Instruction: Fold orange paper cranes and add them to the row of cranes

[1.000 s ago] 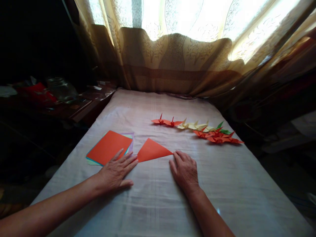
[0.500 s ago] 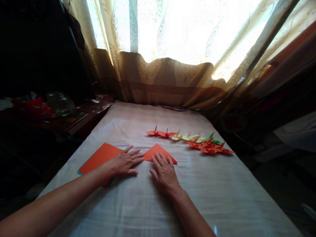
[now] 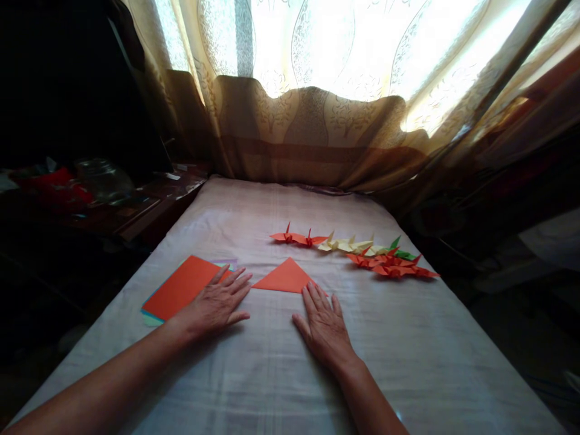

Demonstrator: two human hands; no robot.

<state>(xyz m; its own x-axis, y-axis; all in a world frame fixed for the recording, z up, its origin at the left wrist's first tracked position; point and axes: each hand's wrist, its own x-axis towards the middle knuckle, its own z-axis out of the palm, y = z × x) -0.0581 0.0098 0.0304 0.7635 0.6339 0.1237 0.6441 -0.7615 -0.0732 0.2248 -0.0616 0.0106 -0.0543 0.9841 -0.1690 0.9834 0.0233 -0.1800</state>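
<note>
An orange sheet of paper (image 3: 285,278), folded into a triangle, lies flat on the cloth with its peak pointing away from me. My right hand (image 3: 324,323) is spread with its fingertips on the triangle's right corner. My left hand (image 3: 215,305) lies flat, fingers apart, its fingertips just beside the triangle's left corner. Under and beside that hand is a stack of coloured paper (image 3: 181,287), orange on top, with blue, green and purple edges showing. Neither hand grips anything.
Several folded paper cranes stand at the right: orange ones (image 3: 392,264), cream ones (image 3: 347,244) and a green one (image 3: 405,254). A pale cloth (image 3: 272,374) covers the surface. On a dark side table at the left are a glass jar (image 3: 106,181) and a red container (image 3: 57,187). Curtains (image 3: 294,133) hang behind.
My right hand has slid right along the triangle's lower edge to its corner. My left hand has drawn back left, uncovering the left corner. The view has shifted slightly.
</note>
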